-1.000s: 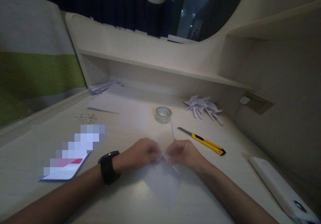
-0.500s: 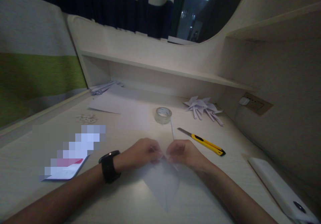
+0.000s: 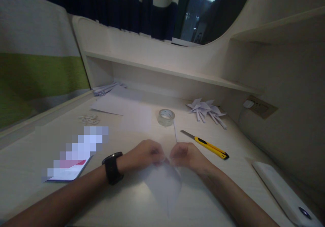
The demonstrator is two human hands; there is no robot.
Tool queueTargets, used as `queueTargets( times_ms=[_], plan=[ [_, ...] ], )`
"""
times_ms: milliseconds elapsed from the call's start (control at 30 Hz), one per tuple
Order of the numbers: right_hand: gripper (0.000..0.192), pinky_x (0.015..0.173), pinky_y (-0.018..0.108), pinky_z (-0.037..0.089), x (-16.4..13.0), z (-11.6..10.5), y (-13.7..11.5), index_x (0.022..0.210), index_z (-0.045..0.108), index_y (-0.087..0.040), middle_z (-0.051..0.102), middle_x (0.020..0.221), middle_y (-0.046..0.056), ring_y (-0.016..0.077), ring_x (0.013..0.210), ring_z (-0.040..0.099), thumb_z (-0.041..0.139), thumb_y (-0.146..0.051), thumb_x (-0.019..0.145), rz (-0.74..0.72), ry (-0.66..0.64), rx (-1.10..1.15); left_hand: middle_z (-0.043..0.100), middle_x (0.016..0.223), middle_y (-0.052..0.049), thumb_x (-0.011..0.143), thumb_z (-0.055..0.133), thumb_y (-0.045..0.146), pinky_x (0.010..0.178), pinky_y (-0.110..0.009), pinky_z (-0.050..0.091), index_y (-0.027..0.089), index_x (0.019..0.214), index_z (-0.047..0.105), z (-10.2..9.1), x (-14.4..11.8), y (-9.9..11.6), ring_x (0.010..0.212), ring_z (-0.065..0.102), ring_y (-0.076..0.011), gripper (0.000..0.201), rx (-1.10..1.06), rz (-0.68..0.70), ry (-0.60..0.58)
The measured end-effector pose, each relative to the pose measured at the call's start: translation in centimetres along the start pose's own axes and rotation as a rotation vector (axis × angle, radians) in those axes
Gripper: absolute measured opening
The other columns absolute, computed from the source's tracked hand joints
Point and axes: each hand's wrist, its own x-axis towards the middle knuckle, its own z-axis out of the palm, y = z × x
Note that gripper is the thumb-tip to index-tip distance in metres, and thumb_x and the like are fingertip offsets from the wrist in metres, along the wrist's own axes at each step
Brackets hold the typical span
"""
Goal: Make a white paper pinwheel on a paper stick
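- left hand [image 3: 144, 156], lower centre of frame: fingers curled, pinching the top edge of the folded paper [image 3: 165, 186]; black watch [image 3: 112, 167] on the wrist
- right hand [image 3: 186, 156], just right of it: also curled, pinching the same top edge; the two sets of fingertips nearly touch
- paper: white, lies flat on the desk [image 3: 228, 183] below the hands, tapering to a point toward the bottom edge of frame
- thin white strip [image 3: 175, 131] just above the right hand
- tape roll [image 3: 166, 117] above centre, well clear of the hands
- yellow utility knife [image 3: 207, 145] right of centre, blade out, pointing upper left
- folded paper pieces [image 3: 206, 109] piled further up and right
- loose sheets [image 3: 119, 103] upper left of centre
- white flat device [image 3: 284, 193] at lower right edge
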Motion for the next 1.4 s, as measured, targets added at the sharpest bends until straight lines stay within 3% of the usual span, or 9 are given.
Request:
queueTargets(
  times_ms=[233, 933, 1233, 1400],
  plan=[
    [0.032, 0.058, 0.025, 0.049, -0.1, 0.2, 0.0, 0.067, 0.063, -0.014, 0.065, 0.063, -0.001, 0.0125, 0.060, 0.061, 0.085, -0.029, 0.049, 0.007, -0.002, -0.002, 0.070, 0.068, -0.004, 0.081, 0.061, 0.036, 0.059, -0.025, 0.050, 0.013, 0.079, 0.065, 0.2, 0.0, 0.2, 0.060, 0.065, -0.0144, 0.023, -0.103, -0.050, -0.022],
    [0.038, 0.055, 0.024, 0.045, -0.4, 0.7, 0.1, 0.069, 0.058, -0.015, 0.060, 0.062, -0.003, 0.0111, 0.058, 0.057, 0.086, -0.033, 0.050, -0.021, 0.029, -0.009, 0.068, 0.063, -0.003, 0.076, 0.061, 0.028, 0.052, -0.023, 0.048, 0.013, 0.072, 0.070, 0.0, 0.0, 1.1, 0.052, 0.061, -0.0121, 0.018, -0.095, -0.095, -0.028],
    [0.035, 0.060, 0.028, 0.051, -0.2, 0.8, -0.3, 0.066, 0.063, -0.015, 0.065, 0.063, 0.000, 0.0152, 0.061, 0.062, 0.087, -0.032, 0.047, 0.006, 0.117, -0.038, 0.067, 0.057, -0.003, 0.078, 0.058, 0.036, 0.046, -0.021, 0.041, 0.013, 0.079, 0.074, -0.4, -0.3, 1.7, 0.045, 0.056, -0.0115, 0.028, 0.019, -0.156, -0.007],
    [0.034, 0.060, 0.030, 0.051, 0.1, 0.9, 0.4, 0.066, 0.064, -0.015, 0.066, 0.064, 0.001, 0.0165, 0.062, 0.063, 0.086, -0.033, 0.048, -0.006, 0.147, -0.031, 0.068, 0.057, -0.002, 0.080, 0.055, 0.031, 0.050, -0.021, 0.039, 0.015, 0.075, 0.075, -0.6, -0.3, 1.8, 0.047, 0.056, -0.0111, 0.027, 0.104, -0.090, -0.005]
  ],
)
